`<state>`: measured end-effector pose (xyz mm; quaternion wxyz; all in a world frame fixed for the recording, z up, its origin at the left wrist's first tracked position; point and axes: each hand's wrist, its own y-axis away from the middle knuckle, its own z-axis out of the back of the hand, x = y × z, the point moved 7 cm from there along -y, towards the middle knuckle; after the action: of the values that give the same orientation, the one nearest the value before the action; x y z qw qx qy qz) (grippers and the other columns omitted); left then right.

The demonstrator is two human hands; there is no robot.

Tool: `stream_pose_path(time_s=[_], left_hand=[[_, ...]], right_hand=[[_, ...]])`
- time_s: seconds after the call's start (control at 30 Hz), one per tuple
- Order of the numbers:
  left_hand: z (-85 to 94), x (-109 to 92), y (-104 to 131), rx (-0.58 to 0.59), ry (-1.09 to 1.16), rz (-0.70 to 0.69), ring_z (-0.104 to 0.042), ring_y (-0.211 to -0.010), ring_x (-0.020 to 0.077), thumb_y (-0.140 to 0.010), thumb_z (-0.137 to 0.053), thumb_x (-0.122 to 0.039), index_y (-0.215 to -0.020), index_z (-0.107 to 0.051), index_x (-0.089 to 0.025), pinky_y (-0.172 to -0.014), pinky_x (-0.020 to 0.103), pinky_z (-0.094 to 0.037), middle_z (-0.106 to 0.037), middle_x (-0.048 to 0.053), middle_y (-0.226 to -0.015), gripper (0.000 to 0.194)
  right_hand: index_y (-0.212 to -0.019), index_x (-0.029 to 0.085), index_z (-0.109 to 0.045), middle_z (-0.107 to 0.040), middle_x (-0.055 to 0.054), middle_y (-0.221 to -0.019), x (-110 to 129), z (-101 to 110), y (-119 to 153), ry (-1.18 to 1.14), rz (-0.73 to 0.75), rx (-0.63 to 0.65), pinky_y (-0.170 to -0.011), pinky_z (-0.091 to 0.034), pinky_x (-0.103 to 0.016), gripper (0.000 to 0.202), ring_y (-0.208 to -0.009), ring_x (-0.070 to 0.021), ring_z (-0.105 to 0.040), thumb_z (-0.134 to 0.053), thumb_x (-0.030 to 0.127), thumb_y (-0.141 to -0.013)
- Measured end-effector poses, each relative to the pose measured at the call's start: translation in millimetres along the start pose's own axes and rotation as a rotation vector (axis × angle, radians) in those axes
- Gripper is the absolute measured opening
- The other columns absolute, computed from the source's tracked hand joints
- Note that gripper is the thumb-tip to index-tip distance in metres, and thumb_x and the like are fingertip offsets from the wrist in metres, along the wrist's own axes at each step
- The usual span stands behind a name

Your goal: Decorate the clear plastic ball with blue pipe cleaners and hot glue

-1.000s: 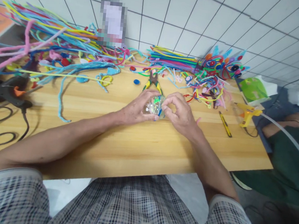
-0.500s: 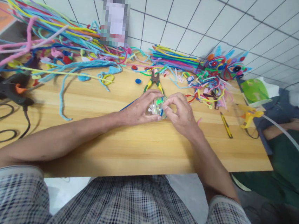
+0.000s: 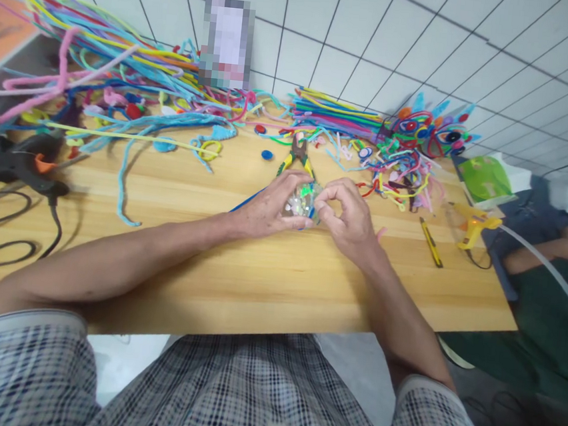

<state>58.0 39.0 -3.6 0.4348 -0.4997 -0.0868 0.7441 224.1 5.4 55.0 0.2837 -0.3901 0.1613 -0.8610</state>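
My left hand (image 3: 269,206) curls round a small see-through container (image 3: 299,204) with bright green, white and yellowish bits in it. Its exact kind is too small to make out. My right hand (image 3: 345,213) is closed in a pinch at the container's right side, by a blue edge, and what its fingertips hold, if anything, is hidden. Just beyond my left hand lie pliers (image 3: 298,153) with yellow and green handles, partly covered by that hand. A round blue piece (image 3: 267,154) rests to the left of the pliers.
Pipe cleaners (image 3: 128,57) are heaped at the back left, with a neat bundle (image 3: 341,115) at the back middle. Colourful masks (image 3: 430,130) lean on the wall. Rightward are a utility knife (image 3: 430,242) and a yellow glue gun (image 3: 476,228); a black glue gun (image 3: 27,168) sits left. Another person's arm (image 3: 551,251) shows.
The whole view has shifted slightly, so things sit a little further right. Both hands keep nearly the same pose at the container.
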Motion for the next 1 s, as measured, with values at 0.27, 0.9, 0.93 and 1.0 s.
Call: stream_pose_path(time_s=[0.27,0.9,0.93,1.0], left_hand=[[-1.6,3.8,0.4,-0.008,-0.019,0.003,-0.059,-0.151,0.0385,-0.097,-0.073,-0.083,-0.157,-0.051,-0.026,-0.129,0.063,-0.050,-0.060,0.021,-0.155,0.085],[-3.4,-7.0,4.0,-0.026,-0.041,-0.083,-0.058,-0.153,0.0369,-0.106,-0.074,-0.059,-0.158,-0.049,-0.026,-0.129,0.061,-0.051,-0.061,0.018,-0.154,0.067],[-3.6,-7.2,3.8,-0.020,-0.045,-0.082,-0.058,-0.153,0.0368,-0.106,-0.074,-0.060,-0.158,-0.049,-0.027,-0.129,0.062,-0.051,-0.061,0.018,-0.154,0.066],[-3.5,-8.4,3.7,-0.018,-0.051,-0.090,-0.058,-0.152,0.0364,-0.107,-0.073,-0.060,-0.157,-0.049,-0.027,-0.129,0.062,-0.051,-0.061,0.018,-0.153,0.065]], right_hand=[[-0.094,0.029,-0.064,-0.072,-0.005,-0.101,0.3,-0.4,0.2,-0.004,-0.012,-0.009,-0.096,-0.053,-0.046,0.010,-0.102,-0.0269,-0.066,-0.066,0.024,-0.102],[-0.092,0.027,-0.066,-0.071,-0.003,-0.098,-2.9,-2.0,-0.3,0.047,-0.009,-0.013,-0.093,-0.054,-0.043,0.009,-0.099,-0.0250,-0.066,-0.066,0.022,-0.099],[-0.092,0.027,-0.066,-0.071,-0.003,-0.098,-3.1,-2.1,-0.3,0.050,-0.020,-0.010,-0.093,-0.053,-0.044,0.009,-0.099,-0.0251,-0.066,-0.066,0.022,-0.099],[-0.091,0.027,-0.066,-0.070,-0.003,-0.098,-2.7,-2.3,-0.2,0.054,-0.042,-0.008,-0.094,-0.053,-0.044,0.009,-0.099,-0.0253,-0.065,-0.066,0.022,-0.098]])
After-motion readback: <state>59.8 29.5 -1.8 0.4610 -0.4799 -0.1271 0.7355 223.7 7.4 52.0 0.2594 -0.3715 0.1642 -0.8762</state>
